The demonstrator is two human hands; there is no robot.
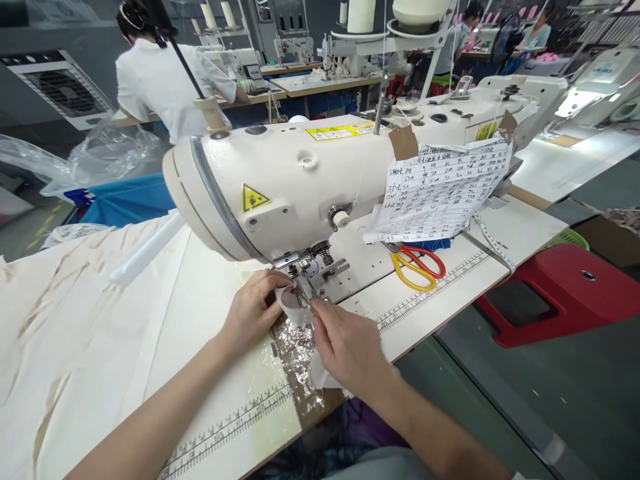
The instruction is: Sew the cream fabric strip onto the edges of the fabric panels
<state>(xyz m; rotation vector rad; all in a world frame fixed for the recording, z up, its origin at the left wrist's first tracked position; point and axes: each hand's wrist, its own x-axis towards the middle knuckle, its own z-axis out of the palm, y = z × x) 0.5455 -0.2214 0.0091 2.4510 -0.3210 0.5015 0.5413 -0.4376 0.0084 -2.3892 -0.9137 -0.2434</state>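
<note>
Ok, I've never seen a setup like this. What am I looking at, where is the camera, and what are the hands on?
There's no robot here: one camera, worn on the person's head, looks forward and down. The big white body is a sewing machine. The left hand touches a pale strip near the needle area. The right hand is close beside it, fingers drawn together; whatever they grip is too unclear to name.

On the table lie pale fabric to the left and scissors with red and yellow handles to the right. A handwritten sheet is fixed to the machine.
</note>
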